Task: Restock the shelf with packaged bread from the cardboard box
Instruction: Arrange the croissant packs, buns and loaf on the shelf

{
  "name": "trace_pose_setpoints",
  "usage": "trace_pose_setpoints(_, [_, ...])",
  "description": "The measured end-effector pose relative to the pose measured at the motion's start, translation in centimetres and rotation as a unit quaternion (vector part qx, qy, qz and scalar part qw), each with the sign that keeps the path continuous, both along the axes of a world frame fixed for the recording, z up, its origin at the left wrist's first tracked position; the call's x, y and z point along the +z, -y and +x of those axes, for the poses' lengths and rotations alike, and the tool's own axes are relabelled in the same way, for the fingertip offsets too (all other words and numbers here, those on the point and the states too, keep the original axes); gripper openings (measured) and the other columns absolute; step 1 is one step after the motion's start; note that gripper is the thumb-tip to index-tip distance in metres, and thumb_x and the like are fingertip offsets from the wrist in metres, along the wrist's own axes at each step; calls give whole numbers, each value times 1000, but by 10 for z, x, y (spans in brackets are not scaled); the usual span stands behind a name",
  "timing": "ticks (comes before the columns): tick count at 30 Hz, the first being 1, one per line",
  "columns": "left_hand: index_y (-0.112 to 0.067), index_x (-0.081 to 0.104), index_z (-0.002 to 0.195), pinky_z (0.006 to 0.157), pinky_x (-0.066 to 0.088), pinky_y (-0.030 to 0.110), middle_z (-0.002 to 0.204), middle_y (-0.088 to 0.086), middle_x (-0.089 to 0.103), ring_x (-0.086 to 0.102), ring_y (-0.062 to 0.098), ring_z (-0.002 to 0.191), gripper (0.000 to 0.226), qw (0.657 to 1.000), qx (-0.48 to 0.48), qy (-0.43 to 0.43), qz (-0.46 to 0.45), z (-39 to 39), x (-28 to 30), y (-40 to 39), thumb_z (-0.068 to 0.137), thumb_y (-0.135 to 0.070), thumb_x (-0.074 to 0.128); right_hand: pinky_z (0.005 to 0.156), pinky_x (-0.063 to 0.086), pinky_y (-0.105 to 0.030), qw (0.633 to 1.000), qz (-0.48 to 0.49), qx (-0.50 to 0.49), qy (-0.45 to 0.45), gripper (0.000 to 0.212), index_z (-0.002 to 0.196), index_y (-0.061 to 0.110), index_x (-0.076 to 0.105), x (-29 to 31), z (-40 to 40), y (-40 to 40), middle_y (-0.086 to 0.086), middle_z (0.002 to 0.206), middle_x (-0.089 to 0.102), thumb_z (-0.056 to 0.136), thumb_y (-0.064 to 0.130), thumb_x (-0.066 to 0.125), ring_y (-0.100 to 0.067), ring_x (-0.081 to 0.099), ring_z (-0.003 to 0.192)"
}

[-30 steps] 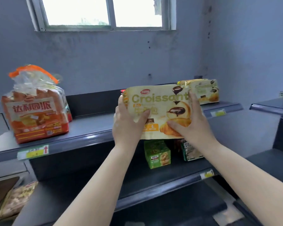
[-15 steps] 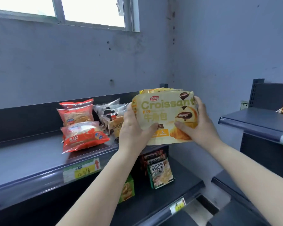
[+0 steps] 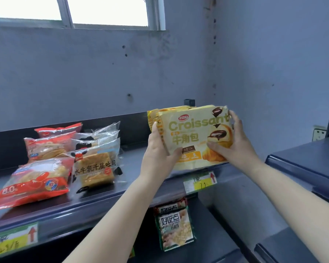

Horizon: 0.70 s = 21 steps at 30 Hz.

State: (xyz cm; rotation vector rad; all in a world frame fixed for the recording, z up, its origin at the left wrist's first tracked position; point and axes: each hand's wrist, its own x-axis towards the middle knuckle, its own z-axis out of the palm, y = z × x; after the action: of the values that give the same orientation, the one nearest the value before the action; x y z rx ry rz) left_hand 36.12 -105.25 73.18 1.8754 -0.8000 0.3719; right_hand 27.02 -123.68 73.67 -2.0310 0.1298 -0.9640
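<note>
At two o'clock on the top shelf [image 3: 141, 188], I hold the croissant pack [image 3: 194, 137] upright between both hands: my left hand [image 3: 158, 158] grips its left edge with the thumb across the front, and my right hand [image 3: 234, 143] clasps the right side, fingers curled over the upper corner. Its bottom edge sits at the shelf lip, just above the yellow price tag [image 3: 199, 182], and more yellow packs [image 3: 152, 115] stand directly behind it at twelve o'clock. To finish well, I judge I should slide it straight back until it meets that row, keep it upright and label-forward, then release both sides evenly. Red bread bags [image 3: 32, 181] lie well apart at nine o'clock.
</note>
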Motion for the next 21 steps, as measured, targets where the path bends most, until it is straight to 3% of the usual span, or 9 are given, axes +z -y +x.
trace_pose_setpoints(3, [-33,15,145,95,50,45,137,-5,47,53,15,121,82,1000,20,-21,-7,7,0,18,82,-24,67,97,43,-33,999,-4,40,-10,99,145,38,3,1,19,28,10,141,34,78,19,73,-11,46,119])
trace_pose_setpoints(8, [-40,0,146,98,48,43,140,-11,46,52,13,121,89,997,54,-52,29,8,-10,35,86,-27,64,102,43,-48,994,-40,69,-74,104,141,46,-5,-12,45,57,5,147,34,74,37,74,-19,45,127])
trace_pose_setpoints(11, [-40,-3,146,98,48,44,136,-13,50,55,14,118,87,994,79,-64,29,9,-11,38,87,-34,61,101,44,-45,995,-16,88,-40,86,137,41,12,-16,50,64,6,140,40,76,39,72,-14,47,121])
trace_pose_setpoints(14, [-37,11,146,92,51,41,123,-17,55,61,13,108,74,994,91,-65,11,10,-4,36,87,-46,56,95,46,-40,993,13,114,-34,76,135,38,17,-11,52,68,9,129,45,79,42,69,-13,51,113])
trace_pose_setpoints(17, [-28,17,147,98,41,35,131,-9,47,53,14,113,67,988,130,-68,-39,13,8,32,90,-53,41,95,44,-37,989,86,120,17,72,139,35,17,4,55,72,8,129,39,80,53,55,-13,47,115])
trace_pose_setpoints(19, [-21,24,146,108,33,41,141,0,43,43,21,127,61,976,157,-97,-118,24,21,30,95,-51,36,96,37,-34,985,133,96,60,61,142,28,21,20,62,80,3,135,37,90,50,45,-12,41,118])
trace_pose_setpoints(21, [-18,29,145,112,30,45,145,4,41,38,23,133,56,958,155,-150,-190,36,34,30,97,-48,30,95,29,-31,979,176,93,49,52,143,24,24,35,74,91,0,140,36,97,46,35,-13,37,123])
